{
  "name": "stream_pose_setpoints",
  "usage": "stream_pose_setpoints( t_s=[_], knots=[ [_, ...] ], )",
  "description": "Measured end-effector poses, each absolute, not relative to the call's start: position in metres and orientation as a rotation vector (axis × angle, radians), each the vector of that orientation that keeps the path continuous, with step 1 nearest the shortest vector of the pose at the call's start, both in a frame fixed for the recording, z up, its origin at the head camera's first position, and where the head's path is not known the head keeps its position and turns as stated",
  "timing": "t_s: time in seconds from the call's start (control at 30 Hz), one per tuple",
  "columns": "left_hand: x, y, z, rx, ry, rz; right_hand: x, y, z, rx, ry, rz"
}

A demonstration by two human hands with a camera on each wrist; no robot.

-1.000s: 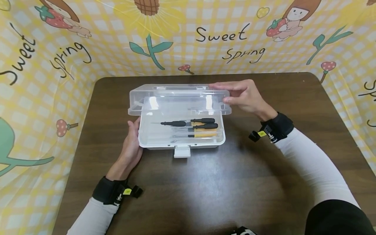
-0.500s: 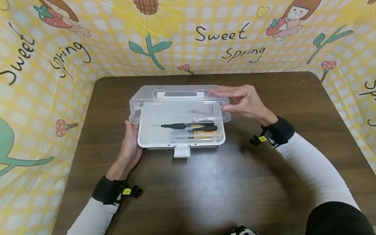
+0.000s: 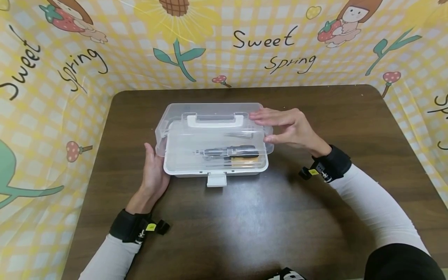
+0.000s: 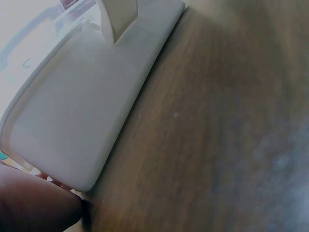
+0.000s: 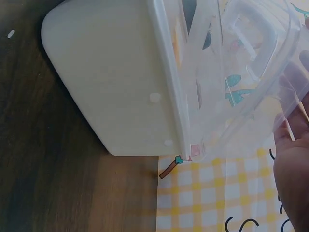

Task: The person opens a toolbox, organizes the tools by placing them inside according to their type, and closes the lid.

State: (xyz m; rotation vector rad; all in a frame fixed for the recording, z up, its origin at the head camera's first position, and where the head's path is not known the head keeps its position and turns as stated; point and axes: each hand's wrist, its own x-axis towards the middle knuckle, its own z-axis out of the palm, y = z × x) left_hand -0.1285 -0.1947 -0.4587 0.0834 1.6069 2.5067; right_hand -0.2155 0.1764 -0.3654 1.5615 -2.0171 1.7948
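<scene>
A white storage box [image 3: 241,174] with a hinged clear lid [image 3: 217,109] stands on the table; the lid hangs partly lowered over it. Through the lid show several slim tools [image 3: 245,161] with black and yellow handles, like small screwdrivers, and thin metal pieces [image 3: 239,135] behind them. My left hand [image 3: 154,175] rests along the box's left side with straight fingers, its fingertips hidden. My right hand [image 3: 290,126] holds the lid's right corner between fingers and thumb. In the right wrist view, some fingers [image 5: 297,77] show through the clear plastic.
A white latch [image 3: 217,180] juts from the box's front. The lid carries a white handle [image 3: 215,121]. The brown table [image 3: 224,233] ends at a patterned cloth [image 3: 224,39] behind and at the sides. A dark object [image 3: 287,274] shows at the bottom edge.
The lid has swung forward and down over the tools, with my right hand moving down alongside it. My left hand has stayed by the box, its thumb spread slightly outward.
</scene>
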Motion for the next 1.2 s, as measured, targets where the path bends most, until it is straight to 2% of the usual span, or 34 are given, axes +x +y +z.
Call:
stream_pose_setpoints(
  t_s=[0.43, 0.83, 1.2],
  knots=[
    [-0.128, -0.195, -0.454, 0.091, 1.603, 2.463, -0.215, 0.184, -0.39, 1.593, -1.99, 1.683],
    [-0.127, -0.196, -0.457, 0.158, 1.59, 2.465, -0.19, 0.173, -0.377, 1.64, -1.944, 1.517],
    [-0.124, -0.197, -0.457, 0.121, 1.665, 2.408, -0.194, 0.183, -0.41, 1.667, -1.982, 1.463]
  ],
)
